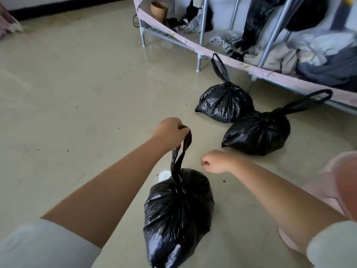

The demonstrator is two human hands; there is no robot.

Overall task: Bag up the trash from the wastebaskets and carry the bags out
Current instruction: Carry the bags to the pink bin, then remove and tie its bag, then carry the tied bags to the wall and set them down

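Note:
My left hand (171,131) grips the looped handles of a tied black trash bag (178,213), which hangs below it in the lower middle of the view. My right hand (214,161) hovers just right of that bag's knot, fingers curled into a fist and holding nothing. Two more tied black bags lie on the floor to the right: one (225,102) near the rack's leg with its handles standing up, the other (257,135) closer to me with its handle loop stretched toward the rack.
A metal-framed clothes rack (201,33) with a pink fabric edge fills the upper right, piled with clothes and shoes. A small white round lid (164,175) lies on the shiny beige floor (77,93) behind the held bag. Pink fabric shows at the far left.

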